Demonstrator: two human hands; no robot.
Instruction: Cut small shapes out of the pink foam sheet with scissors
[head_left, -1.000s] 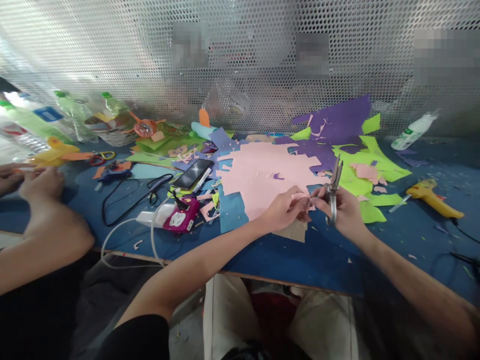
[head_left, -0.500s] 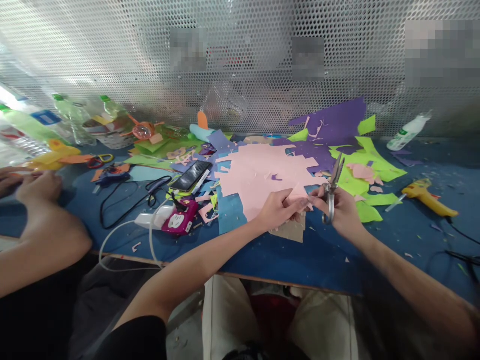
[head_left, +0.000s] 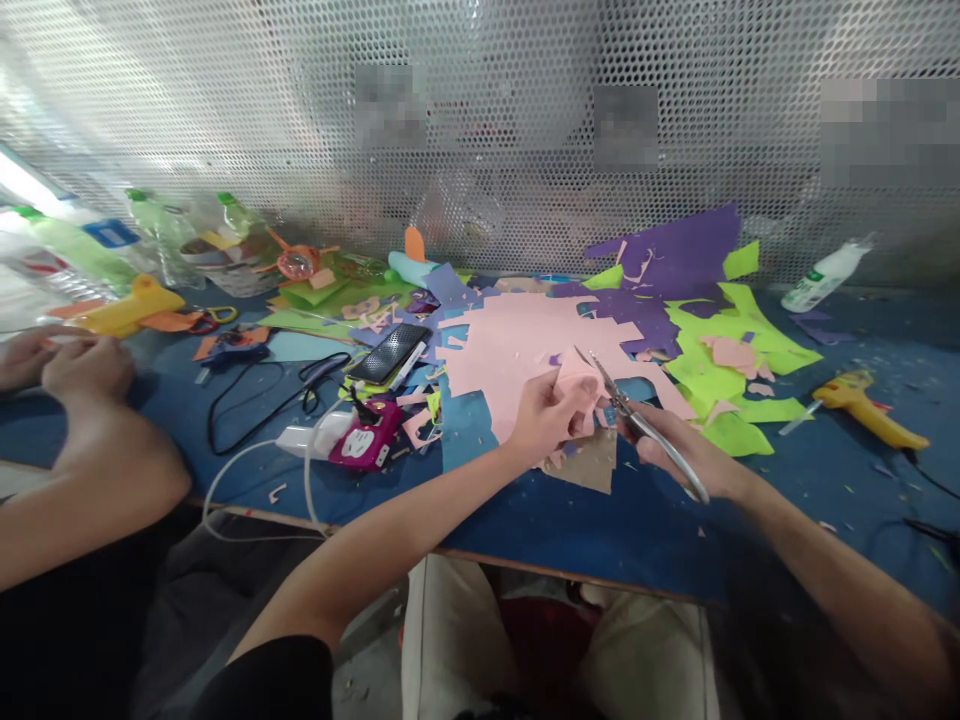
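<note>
My left hand (head_left: 541,418) pinches a small curled piece of pink paper (head_left: 579,385) above the front of the table. In my right hand (head_left: 686,447) is a pair of metal scissors (head_left: 660,440), its blades slightly parted and pointing up and left, close beside the pink piece. Whether the blades touch the paper I cannot tell. Beneath both hands lies a large pink sheet (head_left: 517,340) with notched edges. A brown cardboard piece (head_left: 589,465) and a blue sheet (head_left: 463,430) show under its front edge.
Purple sheets (head_left: 675,250) and lime-green scraps (head_left: 750,330) lie behind and right. Farther right are a yellow glue gun (head_left: 870,408) and a white bottle (head_left: 825,275). At left are a phone (head_left: 391,353), a magenta power strip (head_left: 365,437) with cables, and a co-worker's hands (head_left: 82,365).
My right hand has swung the scissors from upright to pointing up and left, toward the pink piece. My left hand has turned that piece, which now looks curled.
</note>
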